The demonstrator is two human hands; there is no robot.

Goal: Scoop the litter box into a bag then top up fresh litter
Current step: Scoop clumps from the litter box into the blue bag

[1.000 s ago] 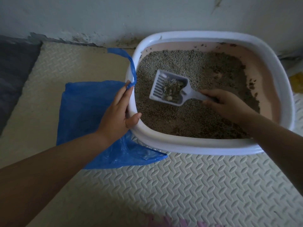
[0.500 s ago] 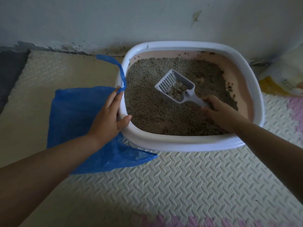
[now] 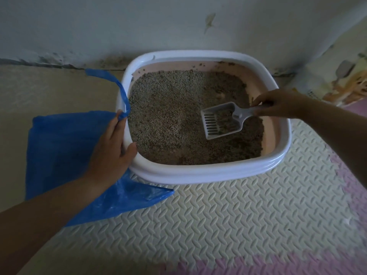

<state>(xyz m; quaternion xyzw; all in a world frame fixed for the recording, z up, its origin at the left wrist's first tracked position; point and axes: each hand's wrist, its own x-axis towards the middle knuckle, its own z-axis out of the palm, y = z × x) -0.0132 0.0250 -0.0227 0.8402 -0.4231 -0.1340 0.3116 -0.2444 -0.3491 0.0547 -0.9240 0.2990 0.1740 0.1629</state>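
A white litter box (image 3: 208,174) with a pink inner wall stands against the wall, filled with grey-brown litter (image 3: 170,116). My right hand (image 3: 280,104) grips the handle of a grey slotted scoop (image 3: 220,121), which hovers low over the right side of the litter with little in it. My left hand (image 3: 113,149) rests on the box's left rim, thumb hooked inside, fingers pinching a handle of the blue plastic bag (image 3: 59,153). The bag lies flat on the mat left of the box.
A cream foam mat (image 3: 238,219) with pink tiles (image 3: 353,175) covers the floor. A printed litter sack (image 3: 341,76) leans against the wall at right. The wall stands right behind the box.
My right hand swung the scoop from the box's middle to its right side, turning its mouth toward me and the left. The clumps seen earlier in the scoop are gone. My left hand stayed put.
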